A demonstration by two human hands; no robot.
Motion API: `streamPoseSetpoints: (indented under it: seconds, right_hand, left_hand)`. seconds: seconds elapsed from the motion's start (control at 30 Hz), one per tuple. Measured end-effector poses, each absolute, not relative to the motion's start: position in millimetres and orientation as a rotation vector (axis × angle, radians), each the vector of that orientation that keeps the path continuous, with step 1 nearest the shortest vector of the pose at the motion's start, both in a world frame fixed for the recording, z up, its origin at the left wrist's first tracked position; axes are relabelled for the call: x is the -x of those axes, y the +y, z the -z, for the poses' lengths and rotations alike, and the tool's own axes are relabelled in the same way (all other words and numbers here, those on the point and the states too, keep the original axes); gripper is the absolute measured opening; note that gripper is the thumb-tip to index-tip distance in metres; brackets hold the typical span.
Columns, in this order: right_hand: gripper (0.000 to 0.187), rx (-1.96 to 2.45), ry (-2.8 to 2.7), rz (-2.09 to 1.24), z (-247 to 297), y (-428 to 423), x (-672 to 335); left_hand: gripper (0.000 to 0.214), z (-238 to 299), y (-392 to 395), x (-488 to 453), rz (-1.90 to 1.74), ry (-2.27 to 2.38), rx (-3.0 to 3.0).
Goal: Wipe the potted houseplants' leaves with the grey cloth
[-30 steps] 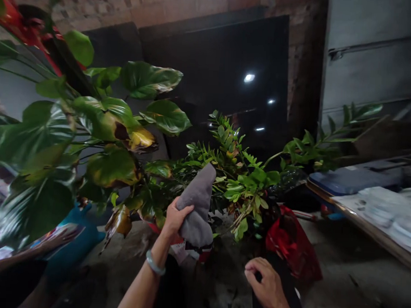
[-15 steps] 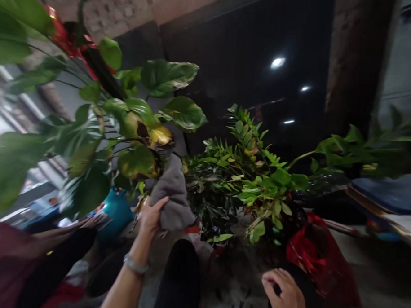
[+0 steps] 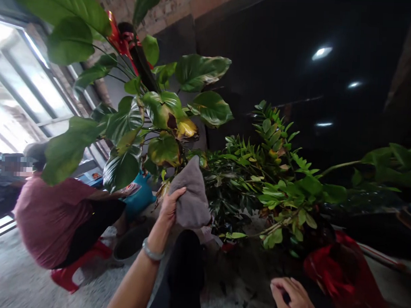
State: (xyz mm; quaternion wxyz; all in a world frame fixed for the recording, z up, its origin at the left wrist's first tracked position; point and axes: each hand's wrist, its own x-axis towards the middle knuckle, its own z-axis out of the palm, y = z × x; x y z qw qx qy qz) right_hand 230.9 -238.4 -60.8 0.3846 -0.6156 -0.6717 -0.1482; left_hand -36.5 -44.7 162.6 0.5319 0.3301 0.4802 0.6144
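My left hand [image 3: 168,211] grips a grey cloth [image 3: 192,196] at its left edge, thumb on the near face; the other fingers are hidden behind it. The cloth hangs in front of the big-leaved potted plant's lower stems and beside darker foliage. Yellow and brown patches mark some leaves of the big-leaved plant [image 3: 163,110]. Low at the right, my right hand [image 3: 293,297] rests over my knee, fingers curled and thumb near the forefinger, with nothing seen in it. A shorter plant with small leaves [image 3: 276,134] stands ahead.
On the left a person in a reddish shirt [image 3: 51,207] sits on a red stool [image 3: 66,275] near a teal container [image 3: 138,199]. A dark bucket [image 3: 129,250] stands on the floor. A red plastic bag [image 3: 353,271] lies at right; a dark shiny panel [image 3: 280,44] rises behind.
My view has swung left, so the plants and the cloth sit further right and the seated person shows more fully. My left hand still holds the cloth; my right hand stays curled over my knee.
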Motion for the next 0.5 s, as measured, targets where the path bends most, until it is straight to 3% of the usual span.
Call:
streamPoseSetpoints:
  seconds: [0.13, 0.27, 0.5]
  right_hand:
    - [0.031, 1.555, -1.712, 0.328, 62, -232, -223]
    - [0.034, 1.543, -1.726, 0.361, 64, -230, -221]
    - [0.035, 1.540, -1.688, 0.310, 57, -223, -211]
  left_hand:
    - [0.033, -119, -55, 5, -1.205, 1.286, -0.807]
    - [0.042, -88, -91, 20, -0.917, 1.138, -0.911]
    - [0.060, -126, -110, 49, -0.916, 0.947, -0.996]
